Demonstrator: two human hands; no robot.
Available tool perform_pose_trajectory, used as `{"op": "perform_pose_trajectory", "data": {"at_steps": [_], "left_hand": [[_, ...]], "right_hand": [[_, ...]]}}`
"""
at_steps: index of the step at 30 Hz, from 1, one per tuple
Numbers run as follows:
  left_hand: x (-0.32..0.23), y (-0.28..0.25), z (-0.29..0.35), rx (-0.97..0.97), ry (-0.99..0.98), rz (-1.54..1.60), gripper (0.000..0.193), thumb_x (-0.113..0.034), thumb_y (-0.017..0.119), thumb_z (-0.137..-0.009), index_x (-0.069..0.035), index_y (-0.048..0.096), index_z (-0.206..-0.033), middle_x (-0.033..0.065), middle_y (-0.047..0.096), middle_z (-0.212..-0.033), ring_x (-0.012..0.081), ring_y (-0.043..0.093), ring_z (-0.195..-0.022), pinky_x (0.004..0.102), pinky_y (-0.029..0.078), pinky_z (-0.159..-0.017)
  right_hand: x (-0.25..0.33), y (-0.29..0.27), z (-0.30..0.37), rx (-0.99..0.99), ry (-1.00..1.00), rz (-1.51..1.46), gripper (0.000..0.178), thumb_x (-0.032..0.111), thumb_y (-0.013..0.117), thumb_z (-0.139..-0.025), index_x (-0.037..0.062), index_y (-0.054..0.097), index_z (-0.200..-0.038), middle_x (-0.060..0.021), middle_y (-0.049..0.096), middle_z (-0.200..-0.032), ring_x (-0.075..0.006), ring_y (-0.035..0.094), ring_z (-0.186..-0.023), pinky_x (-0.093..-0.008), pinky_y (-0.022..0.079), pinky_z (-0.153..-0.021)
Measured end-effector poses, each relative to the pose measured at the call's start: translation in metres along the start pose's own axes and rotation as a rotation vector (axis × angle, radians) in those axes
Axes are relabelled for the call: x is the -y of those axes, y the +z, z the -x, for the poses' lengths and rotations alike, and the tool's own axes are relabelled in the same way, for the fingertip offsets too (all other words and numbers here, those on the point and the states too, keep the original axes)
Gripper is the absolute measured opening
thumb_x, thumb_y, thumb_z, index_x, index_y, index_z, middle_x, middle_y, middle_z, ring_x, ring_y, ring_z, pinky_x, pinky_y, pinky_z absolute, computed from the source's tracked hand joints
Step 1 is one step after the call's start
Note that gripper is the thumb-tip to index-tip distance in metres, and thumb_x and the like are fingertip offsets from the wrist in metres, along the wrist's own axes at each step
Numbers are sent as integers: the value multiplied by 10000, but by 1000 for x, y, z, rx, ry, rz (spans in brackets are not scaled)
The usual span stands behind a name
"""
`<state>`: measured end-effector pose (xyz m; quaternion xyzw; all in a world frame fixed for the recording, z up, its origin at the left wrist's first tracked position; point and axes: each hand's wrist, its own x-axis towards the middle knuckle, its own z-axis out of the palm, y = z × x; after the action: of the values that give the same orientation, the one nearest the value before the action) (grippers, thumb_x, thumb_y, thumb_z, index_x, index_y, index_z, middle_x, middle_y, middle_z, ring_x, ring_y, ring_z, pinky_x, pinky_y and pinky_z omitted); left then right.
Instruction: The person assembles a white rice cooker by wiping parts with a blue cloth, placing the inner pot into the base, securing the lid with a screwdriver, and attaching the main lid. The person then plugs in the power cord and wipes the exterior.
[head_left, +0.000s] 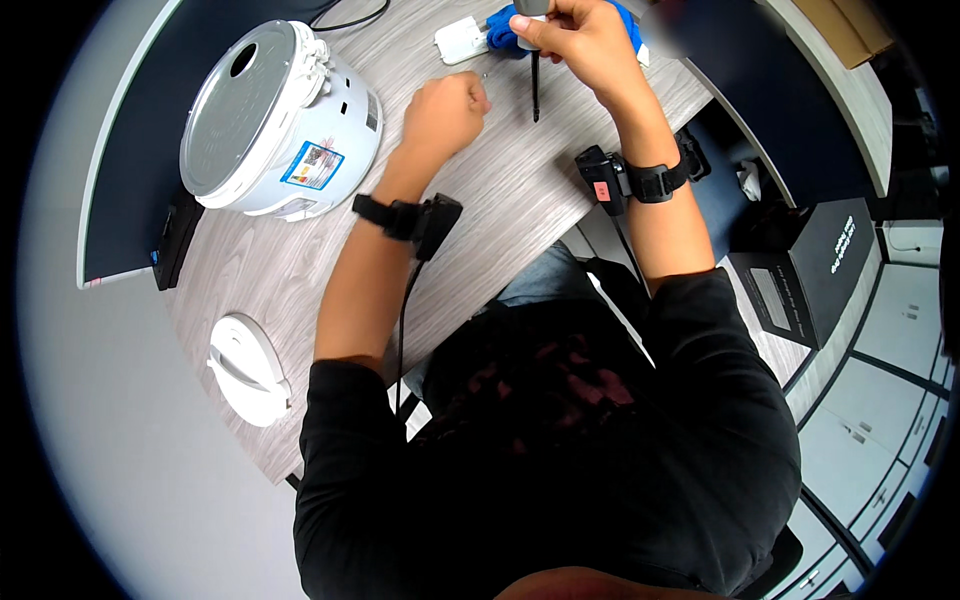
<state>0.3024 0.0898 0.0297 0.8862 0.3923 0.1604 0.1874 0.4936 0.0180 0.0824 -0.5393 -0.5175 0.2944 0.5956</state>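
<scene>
My right hand (pixel 575 35) grips a screwdriver (pixel 535 85) by its grey handle. The black shaft points down toward the desk top. To its left, my left hand (pixel 445 115) is closed over the desk, fingers curled in; whatever they may hold is hidden. A tiny speck shows by its fingertips, too small to name. Just beyond that hand lies a small white block-shaped thing (pixel 460 41), next to a blue cloth (pixel 503 32) that is partly behind my right hand.
A white bucket (pixel 290 130) with a grey lid stands at the left, close to my left forearm. Nearer on the desk (pixel 480 210) lies a white lid-like part (pixel 248 370). Cables hang from both wrist straps. A black box (pixel 805 275) sits at the right.
</scene>
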Motion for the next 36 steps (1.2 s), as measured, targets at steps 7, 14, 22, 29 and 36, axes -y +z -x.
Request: {"op": "perform_pose_trajectory", "data": {"at_steps": [7, 14, 22, 29, 36], "left_hand": [[8, -69, 63, -27, -95, 278, 86, -69, 726, -856, -22, 765, -916, 8, 640, -645, 77, 530, -571, 248, 453, -582], [19, -100, 119, -183, -88, 375, 59, -22, 746, -852, -17, 770, -906, 8, 693, -683, 52, 592, -594, 219, 485, -589], [24, -120, 150, -350, -96, 490, 226, 48, 770, -821, -16, 720, -1032, 44, 766, -815, 53, 685, -683, 200, 536, -642], [29, -131, 163, -459, -44, 445, 238, 50, 775, -815, -1, 716, -1041, 55, 773, -819, 54, 694, -666, 196, 537, -613], [30, -142, 168, -366, -69, 428, 326, 101, 730, -851, 47, 675, -1168, 90, 757, -967, 97, 710, -871, 202, 562, -744]], "right_hand": [[10, 21, -3, 78, 41, -43, 198, 175, 781, -884, -12, 719, -905, 18, 652, -694, -45, 534, -579, -218, 404, -526], [46, 71, -13, 246, -16, -115, 163, 150, 742, -909, -6, 703, -940, 14, 640, -714, -53, 553, -595, -224, 433, -540], [103, 129, -17, 466, -175, -339, 173, 142, 736, -919, -17, 690, -972, -17, 663, -777, -63, 574, -620, -214, 455, -557], [126, 157, -15, 532, -209, -343, 172, 143, 745, -911, -15, 687, -946, -19, 666, -774, -62, 580, -627, -214, 461, -558], [127, 163, -16, 559, -234, -328, 173, 150, 743, -916, -11, 688, -947, -19, 671, -780, -61, 588, -639, -211, 461, -557]]}}
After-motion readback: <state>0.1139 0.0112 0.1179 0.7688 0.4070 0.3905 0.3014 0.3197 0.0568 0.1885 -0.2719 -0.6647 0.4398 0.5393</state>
